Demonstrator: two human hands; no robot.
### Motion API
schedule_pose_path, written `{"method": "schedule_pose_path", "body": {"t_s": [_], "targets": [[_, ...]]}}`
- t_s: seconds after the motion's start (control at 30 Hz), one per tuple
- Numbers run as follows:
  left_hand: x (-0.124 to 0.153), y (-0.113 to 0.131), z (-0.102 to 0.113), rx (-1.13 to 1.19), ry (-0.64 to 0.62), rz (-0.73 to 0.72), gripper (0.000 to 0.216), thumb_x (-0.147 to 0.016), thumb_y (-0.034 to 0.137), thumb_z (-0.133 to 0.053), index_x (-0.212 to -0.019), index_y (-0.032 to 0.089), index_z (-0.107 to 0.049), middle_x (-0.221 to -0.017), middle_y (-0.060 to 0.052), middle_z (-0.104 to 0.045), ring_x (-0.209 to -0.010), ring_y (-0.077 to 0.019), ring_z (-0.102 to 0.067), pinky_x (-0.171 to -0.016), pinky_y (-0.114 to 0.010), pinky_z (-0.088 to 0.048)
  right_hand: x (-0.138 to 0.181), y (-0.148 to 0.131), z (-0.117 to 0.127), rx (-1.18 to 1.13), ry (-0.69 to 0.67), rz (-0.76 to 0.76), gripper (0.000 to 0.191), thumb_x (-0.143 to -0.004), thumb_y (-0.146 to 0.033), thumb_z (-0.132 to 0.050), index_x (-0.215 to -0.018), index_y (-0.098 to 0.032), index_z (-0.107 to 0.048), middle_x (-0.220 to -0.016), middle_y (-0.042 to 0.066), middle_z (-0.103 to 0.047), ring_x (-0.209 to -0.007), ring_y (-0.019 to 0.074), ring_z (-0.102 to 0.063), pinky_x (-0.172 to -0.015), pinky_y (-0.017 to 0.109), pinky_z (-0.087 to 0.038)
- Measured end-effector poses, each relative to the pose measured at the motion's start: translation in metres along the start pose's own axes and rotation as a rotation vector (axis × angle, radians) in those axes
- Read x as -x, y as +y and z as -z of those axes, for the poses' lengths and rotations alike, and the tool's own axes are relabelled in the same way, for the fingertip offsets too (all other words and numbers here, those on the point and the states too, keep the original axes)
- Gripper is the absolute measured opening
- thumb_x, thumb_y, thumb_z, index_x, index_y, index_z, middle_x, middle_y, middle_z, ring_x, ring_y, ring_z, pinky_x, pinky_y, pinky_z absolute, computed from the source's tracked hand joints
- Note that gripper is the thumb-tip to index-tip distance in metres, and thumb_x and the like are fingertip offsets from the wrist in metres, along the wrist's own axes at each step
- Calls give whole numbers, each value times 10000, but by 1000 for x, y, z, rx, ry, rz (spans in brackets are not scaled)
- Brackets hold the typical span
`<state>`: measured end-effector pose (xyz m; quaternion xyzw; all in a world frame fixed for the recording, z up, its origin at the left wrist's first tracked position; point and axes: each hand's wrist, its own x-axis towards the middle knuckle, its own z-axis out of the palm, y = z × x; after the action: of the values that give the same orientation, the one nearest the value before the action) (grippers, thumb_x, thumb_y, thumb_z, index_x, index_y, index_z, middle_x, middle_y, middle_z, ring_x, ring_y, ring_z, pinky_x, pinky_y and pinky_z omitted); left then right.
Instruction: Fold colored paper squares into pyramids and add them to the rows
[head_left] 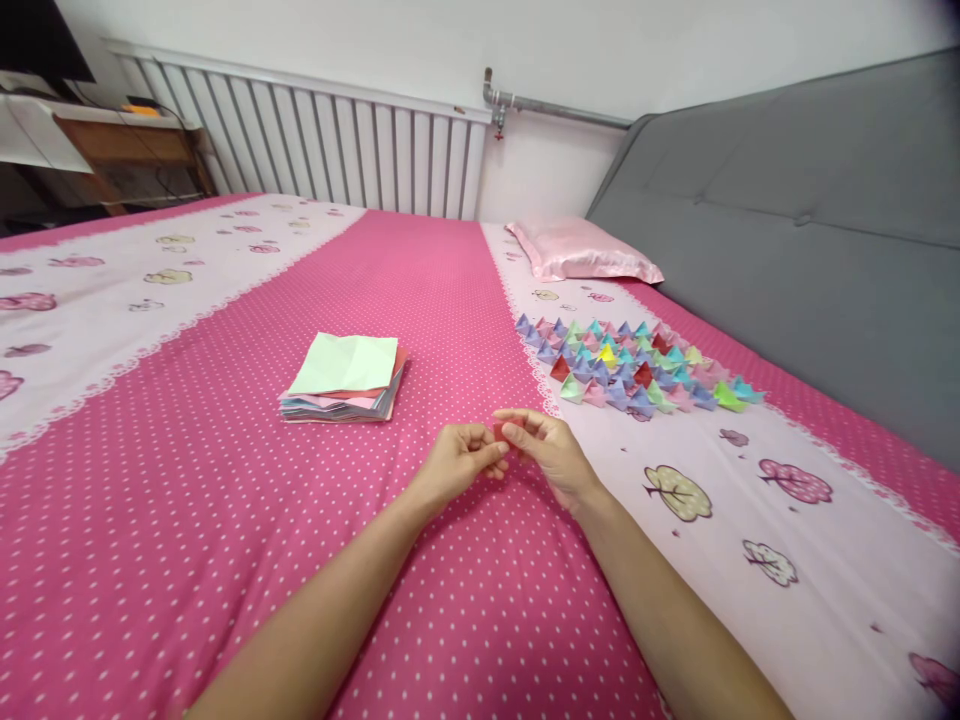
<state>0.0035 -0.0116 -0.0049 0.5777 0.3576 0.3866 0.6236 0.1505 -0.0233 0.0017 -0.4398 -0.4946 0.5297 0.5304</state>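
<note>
A small folded piece of red paper (501,431) is held up between my two hands, above the pink bedspread. My right hand (553,452) pinches it between thumb and fingers. On its left side, my left hand (459,462) is closed with thumb and fingertips at the paper's lower edge. Most of the paper is covered by fingers, so its folded form is hard to make out. Off to the left lies a stack of coloured paper sheets (345,362), a pale green creased one on top. Rows of small folded paper boats (626,365) in many colours stand to the right.
Pink dotted and white printed bedspread (420,290) covers the bed. A pink pillow (581,250) lies at the back right, against a grey padded headboard (795,180). Behind the bed are a white radiator (315,130) and, at far left, a wooden desk (124,145).
</note>
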Motion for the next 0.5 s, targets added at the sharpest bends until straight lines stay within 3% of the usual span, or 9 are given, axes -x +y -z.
{"method": "schedule_pose_path", "body": {"t_s": [0.13, 0.33, 0.5], "targets": [[-1, 4, 3, 97, 104, 9, 291, -652, 362, -703, -617, 116, -550, -586, -31, -645, -491, -90, -570, -538, -215, -443, -2, 2, 2, -55, 48, -14, 239, -602, -282, -762, -784, -171, -653, -750, -5, -664, -671, 98, -589, -660, 225, -453], [-3, 1, 4, 64, 92, -5, 292, -665, 375, -689, -635, 107, -578, -608, -37, -650, -510, -92, -575, -542, -213, -439, -3, 5, 3, -56, 76, 24, 200, -593, -268, -762, -713, -168, -638, -677, -23, -642, -623, 87, -576, -630, 215, -448], [-6, -6, 5, -116, 193, -135, 310, -653, 311, -701, -879, 107, -642, -805, -75, -690, -683, -142, -625, -631, -245, -476, -6, 10, 5, 26, 71, 47, 197, -592, -275, -756, -702, -170, -631, -674, -13, -647, -632, 112, -589, -644, 246, -457]]}}
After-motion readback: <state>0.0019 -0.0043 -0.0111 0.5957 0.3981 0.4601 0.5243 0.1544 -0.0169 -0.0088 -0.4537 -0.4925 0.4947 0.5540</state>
